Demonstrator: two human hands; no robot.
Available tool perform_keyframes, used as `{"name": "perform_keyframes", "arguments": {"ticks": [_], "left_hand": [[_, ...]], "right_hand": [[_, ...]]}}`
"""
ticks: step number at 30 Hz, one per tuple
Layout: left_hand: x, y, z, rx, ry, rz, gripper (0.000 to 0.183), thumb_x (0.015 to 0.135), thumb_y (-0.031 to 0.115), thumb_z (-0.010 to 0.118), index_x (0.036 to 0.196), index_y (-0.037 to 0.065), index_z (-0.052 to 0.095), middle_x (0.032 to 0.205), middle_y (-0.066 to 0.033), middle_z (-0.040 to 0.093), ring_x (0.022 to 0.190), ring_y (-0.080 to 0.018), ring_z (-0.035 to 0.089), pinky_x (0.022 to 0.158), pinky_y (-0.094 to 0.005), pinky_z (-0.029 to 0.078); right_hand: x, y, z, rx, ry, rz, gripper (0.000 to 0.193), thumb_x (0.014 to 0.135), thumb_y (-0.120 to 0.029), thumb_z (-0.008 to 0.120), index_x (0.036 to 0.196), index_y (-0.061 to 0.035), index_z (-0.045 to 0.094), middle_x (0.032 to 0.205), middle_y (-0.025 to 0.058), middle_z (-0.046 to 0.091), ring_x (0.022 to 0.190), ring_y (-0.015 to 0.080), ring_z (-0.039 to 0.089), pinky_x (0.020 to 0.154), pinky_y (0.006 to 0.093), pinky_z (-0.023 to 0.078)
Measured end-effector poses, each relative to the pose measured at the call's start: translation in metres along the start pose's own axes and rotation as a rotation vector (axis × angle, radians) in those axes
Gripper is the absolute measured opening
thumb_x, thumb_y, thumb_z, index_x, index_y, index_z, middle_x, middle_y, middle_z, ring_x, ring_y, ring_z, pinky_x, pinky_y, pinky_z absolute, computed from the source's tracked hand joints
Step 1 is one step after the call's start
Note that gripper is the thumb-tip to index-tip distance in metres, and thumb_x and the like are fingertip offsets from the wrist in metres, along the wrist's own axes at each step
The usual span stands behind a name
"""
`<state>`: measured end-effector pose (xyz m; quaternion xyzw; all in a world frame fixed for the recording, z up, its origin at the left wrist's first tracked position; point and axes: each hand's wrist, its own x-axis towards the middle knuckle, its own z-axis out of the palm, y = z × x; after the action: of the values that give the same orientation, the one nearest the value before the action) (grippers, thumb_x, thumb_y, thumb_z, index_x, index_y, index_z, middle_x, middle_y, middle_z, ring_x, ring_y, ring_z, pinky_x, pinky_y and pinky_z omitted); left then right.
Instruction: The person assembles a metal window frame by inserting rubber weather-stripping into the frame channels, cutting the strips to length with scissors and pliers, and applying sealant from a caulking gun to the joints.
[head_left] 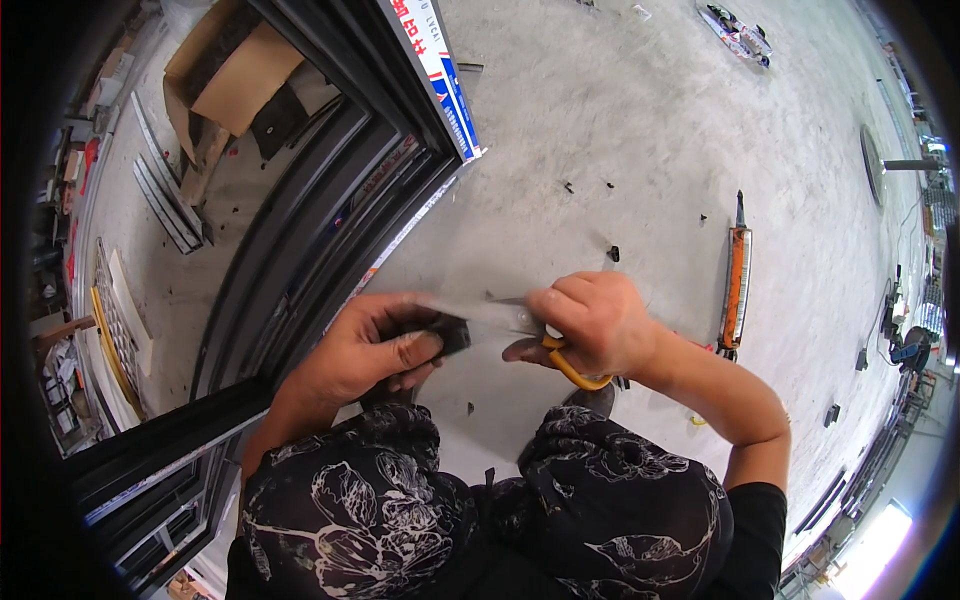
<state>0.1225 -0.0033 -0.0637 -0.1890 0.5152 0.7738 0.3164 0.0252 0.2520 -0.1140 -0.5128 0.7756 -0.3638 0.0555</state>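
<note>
In my right hand (603, 322) is a pair of scissors (577, 374) with yellow handles, my fingers closed in and around the loops. Its metal blades point left and are smeared by motion. My left hand (368, 352) pinches a small black piece (453, 336) between thumb and fingers; its exact kind cannot be made out. The blade tips come close to this piece, but whether they touch it is blurred. Both hands hang in front of my knees, above the concrete floor (560, 210).
A large black metal frame (300, 225) with printed film on its edge stands close on my left. Behind it lie a cardboard box (250, 85) and metal strips (165, 200). An orange sealant gun (737, 290) lies on the right. Small black bits (613, 253) dot the floor.
</note>
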Motion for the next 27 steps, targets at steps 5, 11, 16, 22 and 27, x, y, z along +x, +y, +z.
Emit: {"name": "perform_keyframes", "arguments": {"ticks": [5, 11, 16, 22, 27], "left_hand": [[0.000, 0.008, 0.003, 0.175, 0.112, 0.095, 0.030, 0.093, 0.012, 0.067, 0.118, -0.004, 0.062, 0.081, -0.0029, 0.061, 0.066, -0.0063, 0.054, 0.057, -0.0201, 0.042], [0.007, 0.009, -0.002, 0.442, 0.150, 0.332, 0.027, 0.089, 0.009, 0.069, 0.112, -0.006, 0.065, 0.093, -0.0047, 0.061, 0.074, -0.0088, 0.057, 0.067, -0.0238, 0.046], [0.010, 0.012, 0.002, 0.589, 0.174, 0.391, 0.026, 0.087, 0.010, 0.071, 0.107, -0.005, 0.066, 0.087, -0.0070, 0.062, 0.077, -0.0127, 0.060, 0.070, -0.0266, 0.047], [0.009, 0.010, -0.002, 0.621, 0.150, 0.452, 0.024, 0.086, 0.009, 0.070, 0.107, -0.003, 0.067, 0.088, -0.0077, 0.064, 0.077, -0.0128, 0.060, 0.070, -0.0269, 0.048], [0.003, 0.014, 0.003, 0.588, 0.158, 0.356, 0.024, 0.086, 0.008, 0.069, 0.107, -0.003, 0.066, 0.090, -0.0096, 0.065, 0.079, -0.0162, 0.061, 0.073, -0.0290, 0.048]], "right_hand": [[-0.005, -0.004, 0.001, 0.418, 0.239, 0.618, 0.039, 0.077, -0.027, 0.084, 0.089, -0.0017, 0.058, 0.060, 0.0056, 0.046, 0.054, 0.0209, 0.040, 0.050, 0.0331, 0.038], [-0.012, -0.009, 0.000, 0.364, 0.186, 0.513, 0.045, 0.077, -0.025, 0.084, 0.107, -0.0007, 0.060, 0.073, 0.0069, 0.050, 0.065, 0.0176, 0.048, 0.060, 0.0305, 0.042], [-0.012, -0.017, 0.009, 0.547, 0.210, 0.685, 0.048, 0.073, -0.021, 0.085, 0.111, -0.0026, 0.061, 0.079, 0.0090, 0.055, 0.070, 0.0230, 0.055, 0.063, 0.0341, 0.046], [0.006, -0.018, -0.010, 0.090, 0.172, 0.189, 0.048, 0.063, -0.021, 0.087, 0.104, -0.0088, 0.064, 0.079, 0.0058, 0.055, 0.072, 0.0260, 0.055, 0.063, 0.0361, 0.047], [0.017, -0.013, -0.027, -0.172, 0.039, 0.040, 0.048, 0.064, -0.029, 0.087, 0.103, -0.0123, 0.063, 0.077, 0.0028, 0.051, 0.072, 0.0244, 0.053, 0.062, 0.0357, 0.046]]}}
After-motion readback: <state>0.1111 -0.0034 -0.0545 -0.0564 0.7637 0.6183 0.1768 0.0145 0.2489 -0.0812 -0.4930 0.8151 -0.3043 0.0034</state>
